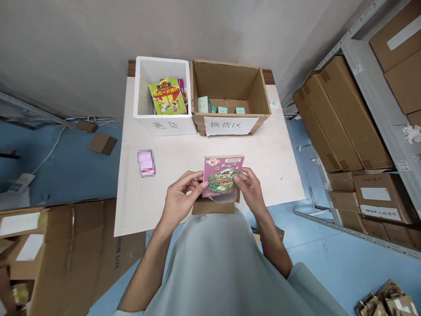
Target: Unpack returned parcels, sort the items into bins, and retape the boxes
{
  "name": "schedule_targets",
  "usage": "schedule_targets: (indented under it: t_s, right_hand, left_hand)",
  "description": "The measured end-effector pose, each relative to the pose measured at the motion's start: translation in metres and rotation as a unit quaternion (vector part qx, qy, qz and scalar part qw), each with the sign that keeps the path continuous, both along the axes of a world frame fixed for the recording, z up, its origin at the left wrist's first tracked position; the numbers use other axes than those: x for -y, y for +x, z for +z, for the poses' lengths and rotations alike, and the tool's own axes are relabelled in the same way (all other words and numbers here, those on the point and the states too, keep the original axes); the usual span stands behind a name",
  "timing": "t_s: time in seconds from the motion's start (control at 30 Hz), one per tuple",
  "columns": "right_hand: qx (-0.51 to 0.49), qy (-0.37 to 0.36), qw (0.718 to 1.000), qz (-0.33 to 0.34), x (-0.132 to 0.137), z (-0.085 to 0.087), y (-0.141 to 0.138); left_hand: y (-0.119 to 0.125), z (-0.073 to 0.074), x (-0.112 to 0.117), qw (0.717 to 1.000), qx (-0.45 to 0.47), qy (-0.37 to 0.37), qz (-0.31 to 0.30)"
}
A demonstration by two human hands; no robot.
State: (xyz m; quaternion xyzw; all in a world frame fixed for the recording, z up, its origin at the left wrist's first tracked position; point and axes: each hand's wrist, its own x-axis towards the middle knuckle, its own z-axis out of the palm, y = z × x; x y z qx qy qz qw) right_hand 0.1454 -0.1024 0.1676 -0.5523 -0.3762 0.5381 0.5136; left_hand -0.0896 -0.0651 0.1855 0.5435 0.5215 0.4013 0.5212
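A purple picture book with a garden scene on its cover is held upright between both hands, cover towards me. My left hand pinches its left edge, thumb on the front. On the other side, my right hand grips the lower right edge with its thumb on the cover. Below the book, a brown cardboard piece lies at the table's front edge against my shirt; whether it is a box or a flap I cannot tell. Something pale and translucent shows under the book's lower edge.
On the white table, a foam box with several books stands at the back left. Beside it is a cardboard box with small green boxes. A blurred pink item lies on the left. Shelving with cartons stands right.
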Motion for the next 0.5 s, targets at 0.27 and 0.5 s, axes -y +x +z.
schedule_targets:
  t_s: [0.27,0.5]
  right_hand:
    - [0.052,0.092,0.994,0.0,-0.002,0.0,0.007]
    - [0.05,0.099,0.993,-0.038,0.002,-0.004,0.007]
  left_hand:
    - [0.005,0.017,0.001,0.993,-0.07,0.097,0.006]
    - [0.005,0.014,0.005,0.998,-0.015,0.059,0.03]
